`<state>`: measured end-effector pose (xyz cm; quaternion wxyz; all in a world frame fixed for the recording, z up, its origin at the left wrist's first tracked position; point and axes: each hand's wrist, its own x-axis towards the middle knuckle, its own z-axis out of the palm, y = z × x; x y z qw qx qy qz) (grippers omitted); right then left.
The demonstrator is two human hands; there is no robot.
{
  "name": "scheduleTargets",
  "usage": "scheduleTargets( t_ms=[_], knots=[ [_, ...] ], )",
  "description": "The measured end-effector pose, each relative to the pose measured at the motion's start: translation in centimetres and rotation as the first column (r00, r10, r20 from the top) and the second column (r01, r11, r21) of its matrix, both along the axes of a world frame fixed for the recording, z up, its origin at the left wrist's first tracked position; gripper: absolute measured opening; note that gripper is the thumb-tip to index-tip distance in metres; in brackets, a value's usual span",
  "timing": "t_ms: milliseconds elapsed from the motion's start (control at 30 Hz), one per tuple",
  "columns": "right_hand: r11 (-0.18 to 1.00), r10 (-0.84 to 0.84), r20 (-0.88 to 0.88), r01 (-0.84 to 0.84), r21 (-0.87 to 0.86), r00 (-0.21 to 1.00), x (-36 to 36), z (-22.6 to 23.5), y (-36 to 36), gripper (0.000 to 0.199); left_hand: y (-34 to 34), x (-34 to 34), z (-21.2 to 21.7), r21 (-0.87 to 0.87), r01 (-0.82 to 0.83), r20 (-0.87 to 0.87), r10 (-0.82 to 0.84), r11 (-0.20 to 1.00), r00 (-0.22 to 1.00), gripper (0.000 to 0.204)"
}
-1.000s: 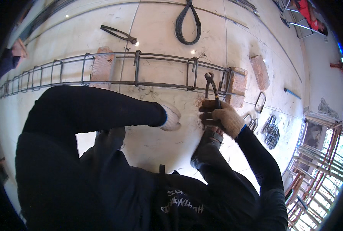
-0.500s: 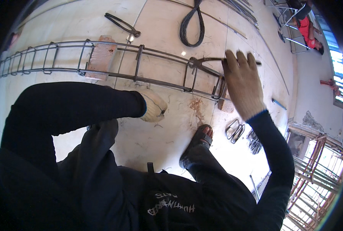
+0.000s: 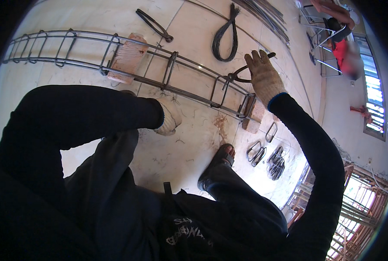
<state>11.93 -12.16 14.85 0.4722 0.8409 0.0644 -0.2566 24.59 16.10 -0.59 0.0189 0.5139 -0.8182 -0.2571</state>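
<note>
A long cage of steel bars and square stirrups [image 3: 170, 71] lies across the floor in front of me, propped on bricks. Near its right end, the jaws of a pair of pincers [image 3: 242, 81] meet a stirrup at the upper bar. My right hand [image 3: 265, 77], in a cream knitted glove, is closed around the spread handles; one handle tip sticks out past the fingers. My left hand [image 3: 169, 116], gloved alike, hangs below the cage beside my bent knee. Its fingers are curled in, and whatever they may hold is hidden.
Another pair of pincers [image 3: 154, 25] and a looped bundle of dark tie wire [image 3: 218, 41] lie beyond the cage. Bricks [image 3: 127, 58] support it. Loose stirrups [image 3: 256, 153] and a wire bundle [image 3: 275, 163] lie at right. Steel rods [image 3: 263, 19] and a seated person [image 3: 342, 54] are farther off.
My right hand has shifted slightly left in the view, its fingers now more curled over the pincers, whose handles stand wider apart. The view has turned slightly; my left hand stays beside my knee.
</note>
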Motion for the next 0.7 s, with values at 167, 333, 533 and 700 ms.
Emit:
scheduleTargets(
  t_ms=[167, 333, 533, 700],
  knots=[
    [0.975, -0.020, -0.217, -0.029, -0.221, 0.976, 0.9, 0.0, 0.7, 0.042, 0.6, 0.7, 1.5, -0.020, 0.041, 0.000, -0.041, 0.999, 0.999, 0.030],
    [0.970, -0.080, -0.347, -0.007, -0.243, 0.934, 1.7, -0.1, 1.7, 0.038, -0.9, 0.8, 3.5, 0.166, -0.090, -0.072, 0.103, 0.982, 0.992, 0.030],
    [0.977, -0.161, -0.083, 0.170, 0.125, 0.984, 1.7, 0.0, 0.1, 0.009, -4.6, 1.3, 5.3, 0.049, -0.176, -0.053, 0.178, 0.983, 0.983, 0.030],
    [0.971, -0.027, -0.043, 0.036, 0.237, 0.999, 0.8, -0.1, -2.7, 0.014, -10.4, 2.2, 8.5, 0.043, -0.460, -0.107, 0.462, 0.887, 0.881, 0.055]
  ],
)
